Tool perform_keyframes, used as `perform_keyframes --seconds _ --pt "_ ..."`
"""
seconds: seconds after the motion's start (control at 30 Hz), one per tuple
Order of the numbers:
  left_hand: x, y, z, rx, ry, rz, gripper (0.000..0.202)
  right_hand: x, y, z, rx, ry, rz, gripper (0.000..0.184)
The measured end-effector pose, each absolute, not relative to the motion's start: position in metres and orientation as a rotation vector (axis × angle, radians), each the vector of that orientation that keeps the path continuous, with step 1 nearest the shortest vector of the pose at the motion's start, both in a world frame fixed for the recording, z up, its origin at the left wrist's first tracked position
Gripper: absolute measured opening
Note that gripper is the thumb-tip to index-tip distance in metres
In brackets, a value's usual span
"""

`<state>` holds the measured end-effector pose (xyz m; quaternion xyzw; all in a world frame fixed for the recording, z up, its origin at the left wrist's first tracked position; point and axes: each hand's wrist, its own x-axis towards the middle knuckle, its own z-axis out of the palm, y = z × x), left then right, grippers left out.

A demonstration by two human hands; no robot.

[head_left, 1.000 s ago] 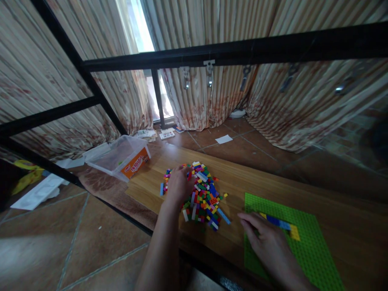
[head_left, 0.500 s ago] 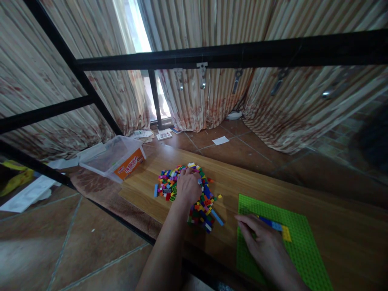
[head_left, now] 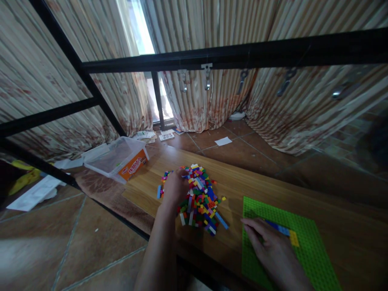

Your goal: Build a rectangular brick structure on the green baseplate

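My left hand [head_left: 176,186] reaches down over the left part of a pile of small coloured bricks [head_left: 200,198], touching it. Its fingers are bent and loosely apart, with the tips partly hidden; I see nothing held in them. My right hand [head_left: 271,246] hovers over the near left part of a green baseplate [head_left: 291,212], thumb and forefinger drawn close together. Whatever may lie between them is too small or hidden to make out. Just beyond that hand, a row of blue bricks [head_left: 277,227] and a yellow brick [head_left: 294,238] sit on the baseplate, partly covered by the hand.
A wooden board [head_left: 236,178] bears the pile and the baseplate. At its far left end stands a clear plastic box [head_left: 103,163] with an orange label. A black metal frame [head_left: 194,61] crosses in front of curtains [head_left: 218,24]. Papers [head_left: 223,141] lie on the tiled floor.
My left hand has shifted left across the pile, uncovering bricks in its middle and near part. My right hand stays over the baseplate. The view has turned slightly.
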<state>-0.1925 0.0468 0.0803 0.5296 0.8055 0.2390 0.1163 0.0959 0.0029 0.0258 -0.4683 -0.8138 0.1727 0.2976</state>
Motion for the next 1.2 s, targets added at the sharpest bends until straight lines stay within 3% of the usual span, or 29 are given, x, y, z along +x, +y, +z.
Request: perform_keyframes --seconds 0.2,0.53,1.2 --pt "-0.241 0.048 0.069 1.285 2.525 0.816 0.052 0.100 0.004 0.020 -1.254 -2.172 0.440 0.023" --pt "-0.251 0.055 0.048 1.438 2.406 0.692 0.057 0.099 0.005 0.024 -1.253 -2.171 0.447 0.023" --pt "-0.239 0.059 0.061 1.483 2.524 0.539 0.039 0.098 0.003 0.031 -1.298 -2.163 0.483 0.023"
